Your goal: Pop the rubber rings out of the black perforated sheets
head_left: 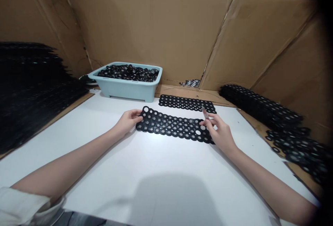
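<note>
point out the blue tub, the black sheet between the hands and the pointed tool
Blue tub [127,89], head view, on its front wall
Black sheet [172,125], head view, near its middle
Pointed tool [205,113], head view, on its shaft

The left hand [128,122] and the right hand [221,132] are bare, with slender fingers. Each joins a slim, smooth-contoured forearm that widens toward the elbow: the left forearm [78,160] is uncovered up to the garment, the right forearm [270,181] up to the dark picture border. The left sleeve [23,205] is off-white woven-looking cloth, loose in cut, gathered near the elbow, with soft creases and a wide opening. Finer fabric detail is indistinct.
</note>
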The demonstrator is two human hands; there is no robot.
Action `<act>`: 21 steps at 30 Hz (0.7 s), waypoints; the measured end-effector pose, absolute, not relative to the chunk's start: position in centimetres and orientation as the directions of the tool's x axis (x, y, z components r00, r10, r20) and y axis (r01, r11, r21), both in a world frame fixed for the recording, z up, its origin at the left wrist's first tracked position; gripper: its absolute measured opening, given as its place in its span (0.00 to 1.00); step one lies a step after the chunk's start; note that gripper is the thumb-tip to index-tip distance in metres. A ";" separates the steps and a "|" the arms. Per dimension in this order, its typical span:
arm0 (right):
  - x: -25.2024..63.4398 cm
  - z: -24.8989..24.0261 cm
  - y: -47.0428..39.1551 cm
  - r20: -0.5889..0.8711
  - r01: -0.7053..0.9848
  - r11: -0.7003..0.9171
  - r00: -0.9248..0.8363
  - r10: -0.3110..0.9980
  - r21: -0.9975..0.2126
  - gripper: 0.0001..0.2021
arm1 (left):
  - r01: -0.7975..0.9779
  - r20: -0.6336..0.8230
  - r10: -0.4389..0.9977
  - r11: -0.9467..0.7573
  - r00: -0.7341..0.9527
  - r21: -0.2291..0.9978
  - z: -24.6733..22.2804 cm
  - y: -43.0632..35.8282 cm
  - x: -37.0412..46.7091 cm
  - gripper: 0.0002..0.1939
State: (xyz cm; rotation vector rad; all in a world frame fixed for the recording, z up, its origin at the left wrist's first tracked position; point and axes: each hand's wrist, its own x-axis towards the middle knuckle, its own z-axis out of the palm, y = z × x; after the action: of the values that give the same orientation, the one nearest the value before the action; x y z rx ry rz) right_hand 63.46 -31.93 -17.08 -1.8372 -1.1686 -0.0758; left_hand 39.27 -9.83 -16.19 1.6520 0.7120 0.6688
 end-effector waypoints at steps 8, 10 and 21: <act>64.7 -16.1 -31.9 0.553 0.662 -0.015 0.638 0.535 -0.749 0.10 | 0.115 0.025 0.754 -0.134 0.657 0.984 -15.9 -9.7 39.3 0.10; 64.8 -15.0 -31.8 0.561 0.654 0.005 0.643 0.521 -0.756 0.13 | 0.108 0.027 0.755 -0.129 0.655 0.986 -15.9 -9.7 39.2 0.10; 56.9 -10.6 -23.8 0.379 0.384 0.206 0.459 0.803 -0.900 0.14 | 0.201 -0.079 0.722 -0.084 0.687 0.976 -16.1 -8.6 38.7 0.11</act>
State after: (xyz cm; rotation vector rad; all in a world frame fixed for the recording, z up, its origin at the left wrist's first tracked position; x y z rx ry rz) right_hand 56.87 -23.84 -10.64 -1.4024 -1.1345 0.4032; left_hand 38.66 -8.62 -16.15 1.6341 0.7638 0.5124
